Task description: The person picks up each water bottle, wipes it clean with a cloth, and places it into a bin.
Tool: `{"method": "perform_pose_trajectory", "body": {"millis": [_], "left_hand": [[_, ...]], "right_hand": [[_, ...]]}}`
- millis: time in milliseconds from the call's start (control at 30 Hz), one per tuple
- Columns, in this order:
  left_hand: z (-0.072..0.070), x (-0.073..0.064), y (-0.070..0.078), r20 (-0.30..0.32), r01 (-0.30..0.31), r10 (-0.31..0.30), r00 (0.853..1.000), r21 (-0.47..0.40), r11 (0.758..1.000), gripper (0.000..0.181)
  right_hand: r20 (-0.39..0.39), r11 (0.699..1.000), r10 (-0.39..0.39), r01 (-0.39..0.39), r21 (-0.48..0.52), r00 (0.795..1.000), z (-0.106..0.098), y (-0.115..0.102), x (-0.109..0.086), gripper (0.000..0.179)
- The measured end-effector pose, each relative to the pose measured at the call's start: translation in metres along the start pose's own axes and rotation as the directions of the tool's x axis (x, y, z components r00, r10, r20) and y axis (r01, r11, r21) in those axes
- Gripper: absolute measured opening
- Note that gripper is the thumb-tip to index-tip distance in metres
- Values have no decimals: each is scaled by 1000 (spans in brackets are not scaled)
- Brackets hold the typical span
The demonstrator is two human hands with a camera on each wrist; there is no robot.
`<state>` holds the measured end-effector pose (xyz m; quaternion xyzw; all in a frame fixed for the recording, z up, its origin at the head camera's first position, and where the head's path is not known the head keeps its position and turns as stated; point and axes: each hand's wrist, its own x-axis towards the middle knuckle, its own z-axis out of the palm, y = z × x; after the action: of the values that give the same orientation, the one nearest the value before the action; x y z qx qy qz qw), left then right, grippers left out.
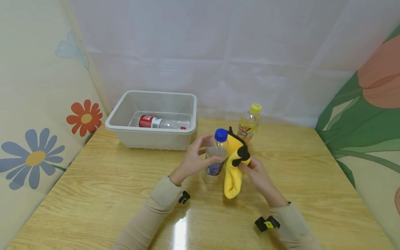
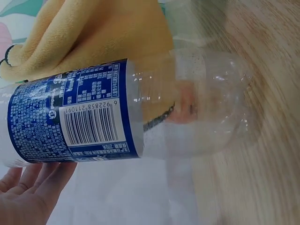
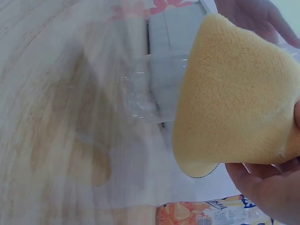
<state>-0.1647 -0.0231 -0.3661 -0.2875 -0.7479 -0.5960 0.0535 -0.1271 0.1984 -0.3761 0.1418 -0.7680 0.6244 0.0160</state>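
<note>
My left hand (image 1: 197, 158) grips a clear plastic bottle (image 1: 215, 169) with a blue cap and a blue label, thumb on the near side and fingers behind. The bottle stands roughly upright; whether its base touches the table I cannot tell. In the left wrist view, the barcode side of the label (image 2: 75, 112) faces the camera. A folded yellow cloth (image 1: 232, 177) with black edging hangs from my right hand (image 1: 258, 176), pinched between thumb and fingers just right of the bottle. The right wrist view shows the fluffy cloth (image 3: 234, 93) hiding part of the bottle.
A grey-white plastic bin (image 1: 153, 139) stands at the back left, with a red-labelled bottle (image 1: 150, 122) lying in it. Behind the cloth, a yellow-capped bottle (image 1: 250, 123) with an orange label stands on the wooden table (image 1: 103, 194). A pale cloth backdrop (image 1: 218, 52) hangs behind.
</note>
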Motion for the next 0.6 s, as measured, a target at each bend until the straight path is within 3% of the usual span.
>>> {"method": "perform_pose_trajectory", "body": {"millis": [100, 200, 367, 600], "left_hand": [[-1, -1, 0, 4, -7, 7, 1000, -14, 1000, 67], [-1, -1, 0, 7, -9, 9, 1000, -19, 1000, 68], [-2, -1, 1, 10, -9, 9, 1000, -14, 1000, 57], [-1, -1, 3, 18, 7, -7, 1000, -3, 1000, 57]], "right_hand": [[-42, 1000, 2, -1, 9, 999, -1, -3, 0, 18], [-67, 1000, -10, 11, 13, 998, -3, -6, 0, 27], [-70, 1000, -26, 27, 10, 997, -6, -12, 1, 32], [-71, 996, -82, 85, 36, 994, -8, -20, 4, 35]]}}
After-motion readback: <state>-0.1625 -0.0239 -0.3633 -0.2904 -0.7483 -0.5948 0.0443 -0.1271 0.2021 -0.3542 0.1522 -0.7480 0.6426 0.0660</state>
